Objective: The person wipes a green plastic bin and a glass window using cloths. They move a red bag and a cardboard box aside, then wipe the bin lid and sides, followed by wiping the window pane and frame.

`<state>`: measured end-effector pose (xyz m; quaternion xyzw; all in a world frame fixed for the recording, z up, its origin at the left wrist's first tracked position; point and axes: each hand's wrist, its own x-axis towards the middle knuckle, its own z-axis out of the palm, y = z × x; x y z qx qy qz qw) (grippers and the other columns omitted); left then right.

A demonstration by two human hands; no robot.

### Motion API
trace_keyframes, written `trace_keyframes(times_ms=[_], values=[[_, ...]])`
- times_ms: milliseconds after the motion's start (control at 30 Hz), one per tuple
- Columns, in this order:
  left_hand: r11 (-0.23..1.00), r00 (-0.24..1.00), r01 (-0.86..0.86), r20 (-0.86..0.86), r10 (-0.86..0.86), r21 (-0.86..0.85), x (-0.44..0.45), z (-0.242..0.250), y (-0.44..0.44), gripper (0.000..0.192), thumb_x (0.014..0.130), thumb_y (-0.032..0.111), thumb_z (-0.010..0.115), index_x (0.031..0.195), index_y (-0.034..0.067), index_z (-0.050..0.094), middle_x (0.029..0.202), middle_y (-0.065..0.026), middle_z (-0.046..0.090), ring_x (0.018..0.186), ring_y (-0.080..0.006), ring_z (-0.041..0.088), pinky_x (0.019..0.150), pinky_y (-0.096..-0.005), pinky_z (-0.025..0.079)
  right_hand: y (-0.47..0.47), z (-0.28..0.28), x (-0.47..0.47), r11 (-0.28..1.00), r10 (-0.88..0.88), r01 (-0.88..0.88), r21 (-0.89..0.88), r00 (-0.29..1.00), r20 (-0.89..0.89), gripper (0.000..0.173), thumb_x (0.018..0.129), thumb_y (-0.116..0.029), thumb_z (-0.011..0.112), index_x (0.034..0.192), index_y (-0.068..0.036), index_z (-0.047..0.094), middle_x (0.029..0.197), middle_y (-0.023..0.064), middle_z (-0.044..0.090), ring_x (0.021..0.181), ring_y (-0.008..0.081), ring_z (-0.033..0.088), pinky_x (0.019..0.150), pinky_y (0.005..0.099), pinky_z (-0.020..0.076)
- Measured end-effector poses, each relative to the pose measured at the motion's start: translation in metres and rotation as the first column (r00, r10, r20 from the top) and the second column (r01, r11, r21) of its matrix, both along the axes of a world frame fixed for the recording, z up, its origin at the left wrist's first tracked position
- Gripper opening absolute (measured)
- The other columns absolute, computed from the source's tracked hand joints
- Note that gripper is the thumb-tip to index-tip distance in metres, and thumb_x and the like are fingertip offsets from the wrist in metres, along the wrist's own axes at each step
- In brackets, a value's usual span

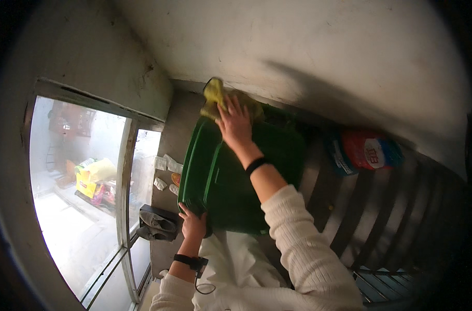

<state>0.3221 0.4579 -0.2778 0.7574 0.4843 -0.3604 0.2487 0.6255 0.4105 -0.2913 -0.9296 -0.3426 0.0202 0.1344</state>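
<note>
A large green plastic bin [255, 182] lies before me, close to my legs. My left hand [194, 223] rests on its near left corner, the fingers hooked over the rim. My right hand [235, 120] reaches to the bin's far edge, over a yellowish cloth or bag [214, 93]. The fingers are spread and touch the yellowish material; whether they grip it cannot be told. More of this dull, crumpled material lies beside the hand, along the bin's far edge.
Grey shoes [156, 226] in a dark tray and crumpled white papers [167, 163] lie left, by a framed window [127, 186]. A pale wall [298, 42] rises behind the bin. At right are a red and blue package [370, 151], stairs [360, 210] and a metal railing [380, 285].
</note>
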Motion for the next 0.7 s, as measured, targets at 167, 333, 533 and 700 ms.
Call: trace_keyframes(times_ms=[167,333,533,700], values=[[1.0,1.0,0.008,-0.021,-0.007,0.026,0.001,-0.002,-0.003,0.103,0.078,0.043,0.061,0.142,0.004,-0.009,0.136,-0.036,0.027,0.096,-0.0416,0.06,0.08,-0.0444,0.051,0.016,0.009,0.088,0.936,0.075,-0.184,-0.299,0.937,-0.34,0.068,0.069,-0.057,0.064,0.123,-0.017,0.055,0.137,0.0069,0.042,0.127,0.027,0.038,0.101,0.0545,0.0311],[1.0,0.999,-0.025,-0.046,0.025,0.004,0.003,0.0,-0.002,0.103,0.079,0.041,0.062,0.142,0.005,-0.01,0.137,-0.0353,0.027,0.096,-0.0405,0.06,0.079,-0.0443,0.051,0.003,-0.003,0.145,0.991,-0.064,-0.033,-0.13,0.737,-0.672,0.079,0.061,-0.064,0.067,0.101,0.004,0.061,0.102,0.019,0.064,0.093,0.0295,0.062,0.078,0.0369,0.0486],[0.999,0.998,-0.023,-0.057,0.025,0.027,0.005,0.0,-0.004,0.103,0.079,0.042,0.062,0.142,0.006,-0.01,0.139,-0.0337,0.026,0.096,-0.0398,0.06,0.079,-0.0446,0.051,-0.12,-0.008,0.166,0.988,-0.151,0.088,-0.123,0.622,-0.768,0.065,0.071,-0.062,0.063,0.097,-0.004,0.066,0.092,0.015,0.067,0.085,0.0267,0.064,0.075,0.0358,0.0471],[0.998,0.997,-0.057,-0.054,0.059,0.035,0.009,0.002,-0.006,0.103,0.079,0.042,0.062,0.142,0.006,-0.01,0.14,-0.0322,0.026,0.097,-0.0397,0.06,0.08,-0.045,0.05,-0.123,-0.001,0.163,0.981,-0.14,-0.01,-0.191,0.641,-0.754,0.061,0.069,-0.056,0.069,0.102,-0.005,0.065,0.097,0.0155,0.066,0.092,0.0262,0.062,0.079,0.0351,0.0464]])
